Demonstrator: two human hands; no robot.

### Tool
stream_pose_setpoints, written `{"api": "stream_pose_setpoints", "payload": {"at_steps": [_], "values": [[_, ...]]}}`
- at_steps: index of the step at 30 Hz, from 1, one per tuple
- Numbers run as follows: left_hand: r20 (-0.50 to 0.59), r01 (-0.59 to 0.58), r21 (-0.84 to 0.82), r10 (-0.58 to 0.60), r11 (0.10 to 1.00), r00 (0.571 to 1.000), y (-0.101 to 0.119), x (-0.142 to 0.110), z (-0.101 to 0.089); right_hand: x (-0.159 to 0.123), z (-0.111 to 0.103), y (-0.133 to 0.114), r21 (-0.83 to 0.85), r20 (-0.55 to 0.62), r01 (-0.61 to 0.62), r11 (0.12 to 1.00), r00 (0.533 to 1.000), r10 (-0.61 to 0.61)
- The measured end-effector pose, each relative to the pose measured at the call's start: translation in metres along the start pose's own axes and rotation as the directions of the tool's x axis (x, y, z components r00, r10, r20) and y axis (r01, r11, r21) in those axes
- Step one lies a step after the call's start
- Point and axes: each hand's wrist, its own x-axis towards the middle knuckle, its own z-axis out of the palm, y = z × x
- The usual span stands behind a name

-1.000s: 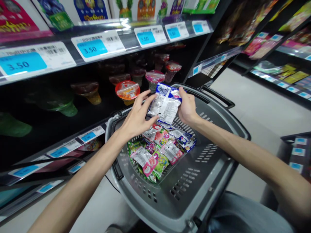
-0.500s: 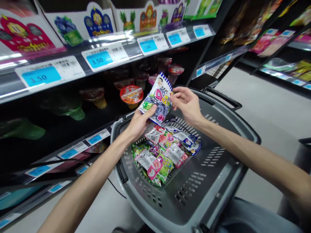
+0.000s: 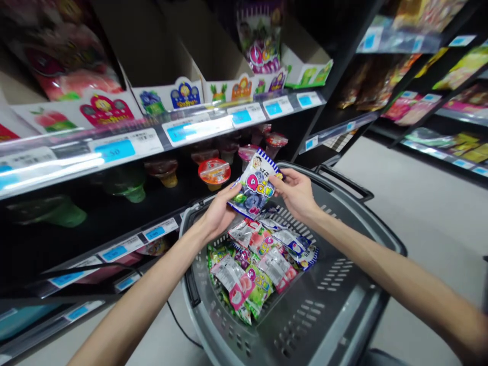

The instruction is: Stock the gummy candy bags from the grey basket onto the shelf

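Observation:
A blueberry gummy candy bag (image 3: pixel 253 189), blue and white with a striped top edge, is held up over the far side of the basket. My left hand (image 3: pixel 221 209) grips its lower left edge, thumb on the front. At its right edge my right hand (image 3: pixel 296 193) pinches it between thumb and fingers. Below lies a pile of candy bags (image 3: pixel 254 284) with peach, green and grape prints, several of them turned back side up. They rest in the grey shopping basket (image 3: pixel 343 325), whose sides are slotted.
Shelves with price tags (image 3: pixel 125 147) run along the left; display boxes (image 3: pixel 109 109) stand on the upper one. Under it sit jelly cups, among them an orange-red cup (image 3: pixel 214 173). A basket handle (image 3: pixel 348 185) sticks out right, over pale floor (image 3: pixel 404 178).
My right hand has closed onto the bag's right edge; before, its fingers were beside it. The view has tilted up, showing more of the upper shelf's boxes.

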Motion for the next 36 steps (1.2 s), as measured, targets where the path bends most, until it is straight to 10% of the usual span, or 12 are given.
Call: {"api": "stream_pose_setpoints", "payload": {"at_steps": [26,32,36], "values": [[0.08,0.065,0.022,-0.067,0.998,0.995,0.009,-0.021,0.008,-0.007,0.002,-0.006,0.117,0.066,-0.115,0.986,0.992,0.108],[0.05,-0.191,0.102,0.186,0.976,0.981,0.002,-0.014,0.0,-0.011,-0.003,0.0,-0.002,0.411,-0.299,0.954,0.87,0.274],[0.072,-0.397,0.367,0.4,0.841,0.914,-0.003,-0.008,-0.006,-0.01,-0.002,-0.005,-0.222,0.451,-0.136,0.965,0.863,0.226]]}}
